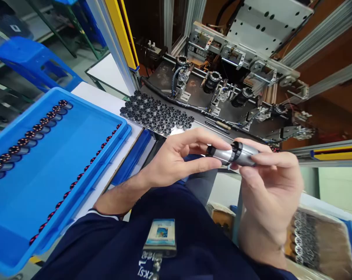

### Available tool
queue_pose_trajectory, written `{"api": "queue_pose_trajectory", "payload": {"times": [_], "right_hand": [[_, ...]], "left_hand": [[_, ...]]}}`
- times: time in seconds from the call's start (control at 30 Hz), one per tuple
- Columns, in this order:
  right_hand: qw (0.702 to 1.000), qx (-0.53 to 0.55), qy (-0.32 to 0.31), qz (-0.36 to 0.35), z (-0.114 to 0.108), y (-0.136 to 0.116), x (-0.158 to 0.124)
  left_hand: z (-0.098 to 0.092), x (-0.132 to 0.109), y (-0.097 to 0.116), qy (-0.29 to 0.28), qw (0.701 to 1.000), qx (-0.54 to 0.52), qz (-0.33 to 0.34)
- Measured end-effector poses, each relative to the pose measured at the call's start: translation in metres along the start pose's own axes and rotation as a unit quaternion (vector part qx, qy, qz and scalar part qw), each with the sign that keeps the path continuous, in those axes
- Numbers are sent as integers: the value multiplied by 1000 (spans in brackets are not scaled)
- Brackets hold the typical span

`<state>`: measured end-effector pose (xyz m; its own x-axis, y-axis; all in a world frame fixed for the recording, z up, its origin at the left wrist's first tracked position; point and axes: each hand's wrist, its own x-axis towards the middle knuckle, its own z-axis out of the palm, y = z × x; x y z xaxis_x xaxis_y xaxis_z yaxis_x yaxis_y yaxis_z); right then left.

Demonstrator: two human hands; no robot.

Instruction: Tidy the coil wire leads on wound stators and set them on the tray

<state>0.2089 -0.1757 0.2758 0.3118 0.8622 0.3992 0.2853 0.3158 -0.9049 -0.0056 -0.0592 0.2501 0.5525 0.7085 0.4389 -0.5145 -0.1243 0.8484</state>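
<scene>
A metal assembly machine in an aluminium frame fills the upper part of the view. At left, a blue plastic tray lies on a white table and holds rows of copper-wound rotors. Many small metal bushings stand close together near the machine. At lower right is a cardboard box with stacked metal rings.

A metal cylinder with black bands is in the air between both hands, in front of the person's chest. The left hand is closed on its dark end with thumb and fingers. The right hand is closed on the other end with its fingertips. This fingertip hold seems good, because the palms stay off the bands and the cylinder stays level.

The bushings are near the left fingers, and the tray rim is near the left forearm. There is open room below the hands, toward the chest.
</scene>
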Motion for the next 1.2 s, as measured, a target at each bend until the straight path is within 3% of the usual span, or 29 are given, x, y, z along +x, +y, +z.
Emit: {"api": "queue_pose_trajectory", "payload": {"times": [0.27,0.47,0.57,0.67,0.73,0.8,0.87,0.93,1.03,1.2], "right_hand": [[998,25,-59,-4,-10,-5,28],[996,32,-76,-34,-14,4,50],[995,-15,-79,-56,-17,4,87],[986,-95,-90,-100,-17,12,158],[971,-179,-106,-120,-12,29,217],[945,-285,-123,-104,-1,56,276],[900,-402,-154,-69,16,89,324],[875,-449,-172,-48,32,121,359],[854,-483,-189,-33,50,161,386],[820,-526,-224,-12,52,196,403]], "left_hand": [[-3,16,27,-15,996,70,-42],[-22,40,47,-28,985,170,-29],[-42,71,64,-20,961,276,-21],[-76,127,70,7,918,396,-13],[-109,180,59,-10,875,484,16],[-150,238,36,-4,833,553,30],[-192,291,4,42,793,608,-8],[-231,329,-28,46,770,632,-75],[-271,349,-67,43,767,630,-113],[-307,345,-104,4,773,621,-133]]}}
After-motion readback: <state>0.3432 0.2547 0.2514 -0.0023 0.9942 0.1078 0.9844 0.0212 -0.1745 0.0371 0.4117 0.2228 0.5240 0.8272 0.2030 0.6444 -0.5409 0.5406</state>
